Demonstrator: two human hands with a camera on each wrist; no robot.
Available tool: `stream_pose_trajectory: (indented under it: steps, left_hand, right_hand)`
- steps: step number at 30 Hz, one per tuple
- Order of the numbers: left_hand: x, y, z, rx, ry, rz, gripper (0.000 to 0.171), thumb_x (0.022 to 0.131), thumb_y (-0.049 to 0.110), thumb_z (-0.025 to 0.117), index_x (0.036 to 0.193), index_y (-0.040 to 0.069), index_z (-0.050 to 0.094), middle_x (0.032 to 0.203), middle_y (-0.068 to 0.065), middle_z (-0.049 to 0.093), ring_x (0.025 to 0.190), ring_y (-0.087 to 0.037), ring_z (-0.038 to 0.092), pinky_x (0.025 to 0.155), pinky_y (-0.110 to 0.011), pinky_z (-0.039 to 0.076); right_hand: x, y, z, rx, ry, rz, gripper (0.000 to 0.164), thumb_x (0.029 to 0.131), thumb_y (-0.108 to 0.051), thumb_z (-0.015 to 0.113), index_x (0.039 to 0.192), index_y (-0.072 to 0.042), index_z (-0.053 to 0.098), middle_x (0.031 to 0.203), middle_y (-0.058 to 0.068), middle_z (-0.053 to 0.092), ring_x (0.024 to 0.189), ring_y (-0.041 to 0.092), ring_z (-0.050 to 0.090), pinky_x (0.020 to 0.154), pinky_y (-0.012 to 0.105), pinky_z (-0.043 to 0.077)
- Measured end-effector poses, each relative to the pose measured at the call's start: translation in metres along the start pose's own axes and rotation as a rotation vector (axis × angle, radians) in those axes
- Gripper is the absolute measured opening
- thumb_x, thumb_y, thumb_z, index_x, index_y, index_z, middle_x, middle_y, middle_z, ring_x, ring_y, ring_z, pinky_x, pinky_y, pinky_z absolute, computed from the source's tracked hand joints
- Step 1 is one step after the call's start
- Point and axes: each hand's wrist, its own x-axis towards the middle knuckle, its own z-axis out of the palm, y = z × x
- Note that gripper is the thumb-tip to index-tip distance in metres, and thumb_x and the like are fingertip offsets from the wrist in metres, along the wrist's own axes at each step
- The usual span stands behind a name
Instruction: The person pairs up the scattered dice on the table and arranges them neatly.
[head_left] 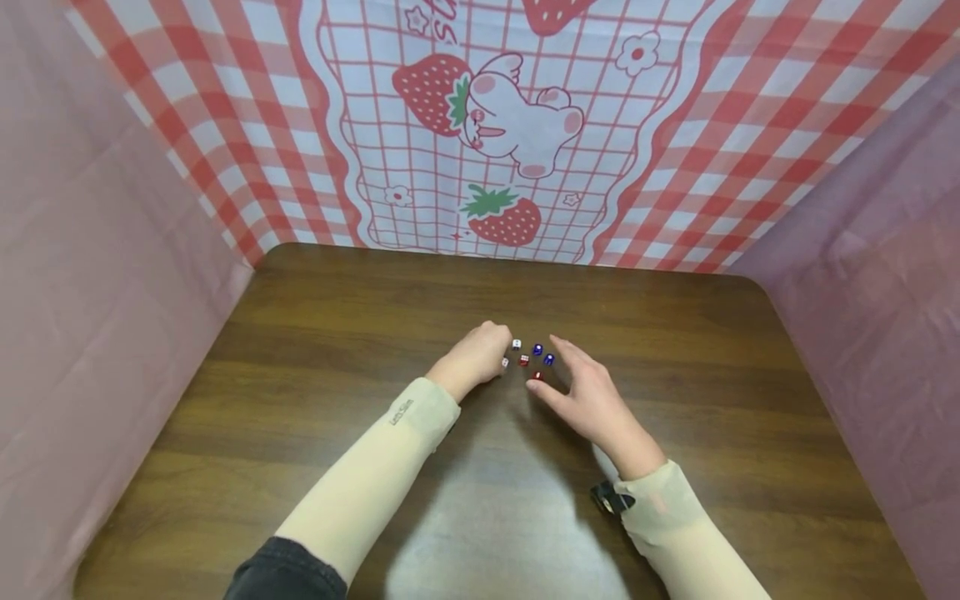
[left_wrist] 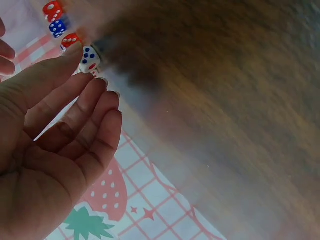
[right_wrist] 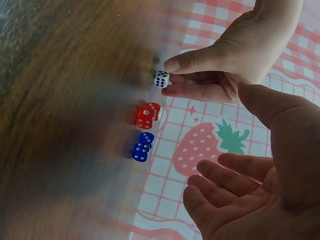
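My left hand [head_left: 476, 354] pinches a white die [right_wrist: 161, 79] between thumb and index finger at table level. In the left wrist view, the same white die [left_wrist: 90, 59] shows blue pips beside the thumb tip. Another white die [head_left: 517, 344] lies just beyond the fingers. Close by on the right are a red die [head_left: 524, 360] and a second red die [head_left: 537, 377], plus a blue die [head_left: 537, 349] and another blue die [head_left: 549, 359]. My right hand [head_left: 588, 396] is spread beside the blue and red dice, holding nothing, its thumb near the closer red die.
Under the dice is a brown wooden table [head_left: 360, 300]. A red-and-white strawberry cloth [head_left: 525, 225] hangs behind its far edge. Pink cloth [head_left: 112, 250] covers the left side, and a similar pinkish curtain [head_left: 877, 250] hangs on the right.
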Motion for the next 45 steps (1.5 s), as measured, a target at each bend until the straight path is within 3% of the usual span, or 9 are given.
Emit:
stream_pose_trajectory:
  steps: [12, 29, 45]
  left_hand:
    - [0.004, -0.001, 0.005, 0.038, -0.009, 0.004, 0.011, 0.082, 0.0, 0.076, 0.081, 0.005, 0.067, 0.085, -0.011, 0.066, 0.077, -0.025, 0.063, 0.073, -0.038, 0.054]
    - [-0.002, -0.003, 0.002, 0.016, -0.051, 0.015, 0.021, 0.081, -0.001, 0.077, 0.074, 0.009, 0.06, 0.075, -0.004, 0.058, 0.075, -0.023, 0.059, 0.071, -0.035, 0.051]
    - [-0.019, -0.003, 0.003, 0.01, -0.035, 0.05, 0.025, 0.077, -0.007, 0.073, 0.068, 0.01, 0.058, 0.069, -0.003, 0.057, 0.07, -0.023, 0.059, 0.069, -0.036, 0.051]
  right_hand:
    - [-0.001, 0.002, 0.001, -0.001, 0.015, -0.005, 0.08, 0.087, -0.037, 0.082, 0.148, 0.001, 0.047, 0.147, 0.023, 0.049, 0.134, 0.037, 0.047, 0.107, 0.052, 0.039]
    - [0.003, 0.003, 0.005, 0.007, 0.023, -0.023, 0.057, 0.087, -0.023, 0.082, 0.134, 0.004, 0.062, 0.132, 0.022, 0.062, 0.123, 0.038, 0.058, 0.103, 0.051, 0.043]
    - [0.003, 0.002, 0.007, -0.008, 0.02, -0.019, 0.056, 0.086, -0.02, 0.082, 0.132, 0.006, 0.063, 0.13, 0.023, 0.063, 0.122, 0.039, 0.059, 0.102, 0.051, 0.044]
